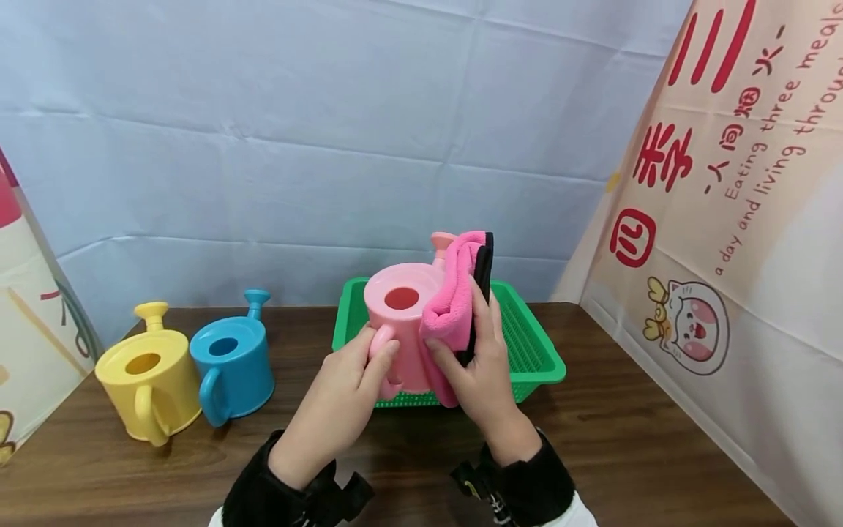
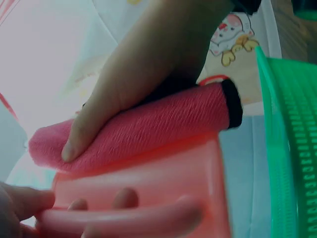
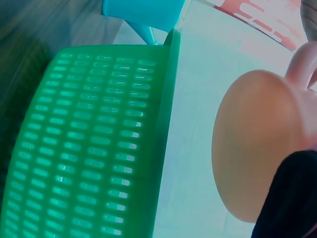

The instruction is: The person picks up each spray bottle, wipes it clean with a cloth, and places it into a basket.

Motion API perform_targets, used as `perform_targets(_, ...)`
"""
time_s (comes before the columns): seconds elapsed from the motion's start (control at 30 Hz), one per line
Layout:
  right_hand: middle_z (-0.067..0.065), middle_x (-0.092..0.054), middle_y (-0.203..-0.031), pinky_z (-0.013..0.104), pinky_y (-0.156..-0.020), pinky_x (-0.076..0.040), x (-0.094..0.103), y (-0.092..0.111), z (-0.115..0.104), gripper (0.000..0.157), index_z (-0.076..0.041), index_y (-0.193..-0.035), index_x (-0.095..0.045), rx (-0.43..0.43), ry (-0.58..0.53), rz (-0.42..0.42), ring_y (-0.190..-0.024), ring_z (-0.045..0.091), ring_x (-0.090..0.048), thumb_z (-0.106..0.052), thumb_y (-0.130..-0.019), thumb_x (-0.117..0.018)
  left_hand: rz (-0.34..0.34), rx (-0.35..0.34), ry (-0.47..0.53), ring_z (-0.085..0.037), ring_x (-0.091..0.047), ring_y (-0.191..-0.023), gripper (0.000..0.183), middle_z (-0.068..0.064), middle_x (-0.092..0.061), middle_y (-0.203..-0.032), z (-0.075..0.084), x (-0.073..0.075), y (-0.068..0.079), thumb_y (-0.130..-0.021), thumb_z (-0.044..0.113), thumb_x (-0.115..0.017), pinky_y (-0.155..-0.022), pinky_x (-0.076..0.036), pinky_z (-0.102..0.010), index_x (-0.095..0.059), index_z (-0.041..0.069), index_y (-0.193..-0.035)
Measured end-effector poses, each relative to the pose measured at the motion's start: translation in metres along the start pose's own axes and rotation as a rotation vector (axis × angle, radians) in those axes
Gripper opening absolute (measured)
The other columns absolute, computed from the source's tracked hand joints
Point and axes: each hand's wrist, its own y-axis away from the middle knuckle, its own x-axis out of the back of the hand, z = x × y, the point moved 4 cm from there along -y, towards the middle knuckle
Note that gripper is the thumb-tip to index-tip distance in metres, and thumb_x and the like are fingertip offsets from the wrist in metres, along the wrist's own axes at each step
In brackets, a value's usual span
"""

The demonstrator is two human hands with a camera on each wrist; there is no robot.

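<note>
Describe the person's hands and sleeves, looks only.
Left hand and right hand: bare, no gloves. White sleeves with black, fuzzy-looking cuffs. Black devices at both wrists; the right one shows small pale markings, too small to read.

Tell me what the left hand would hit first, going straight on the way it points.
Past the handle it grips, the left hand would likely meet the body of the pink watering can first; the gap between is hard to judge.
</note>
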Motion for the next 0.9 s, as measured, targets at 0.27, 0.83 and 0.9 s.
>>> perform_targets(0.27, 0.013, -0.023, -0.132, 0.042, -0.080, -0.040, -0.009, 0.005, 0.012, 0.070, -0.007, -0.133, -0.022, 0.045, 0.126, -0.046, -0.113, 0.022, -0.032, -0.041, -0.080, -0.052, 0.117, -0.016, 0.070, -0.011, -0.053, -0.066, 0.026, 0.004, -0.055, -0.074, 0.001, 0.005, 0.000, -0.088, 0.041, -0.036, -0.061, -0.045, -0.028, -0.047, 0.018, -0.092)
perform_targets(0.83, 0.023, -0.011, -0.135, 0.049, -0.090, -0.028, -0.027, 0.013, 0.013, 0.065, -0.013, -0.136, -0.016, 0.295, 0.341, 0.020, -0.121, 0.036, -0.018, -0.039, -0.084, -0.046, 0.189, -0.035, 0.039, -0.011, -0.046, -0.058, 0.028, 0.004, -0.051, -0.069, 0.003, 0.004, 0.002, -0.088, 0.043, -0.035, -0.053, -0.041, -0.026, -0.047, 0.017, -0.083)
perform_targets(0.9, 0.023, -0.017, -0.134, 0.046, -0.086, -0.034, -0.020, 0.011, 0.007, 0.064, -0.008, -0.134, -0.021, 0.276, 0.292, 0.053, -0.118, 0.034, -0.024, -0.039, -0.084, -0.046, 0.177, -0.034, 0.044, -0.011, -0.046, -0.058, 0.028, 0.004, -0.051, -0.069, 0.005, 0.003, 0.004, -0.088, 0.043, -0.036, -0.053, -0.041, -0.026, -0.046, 0.017, -0.082)
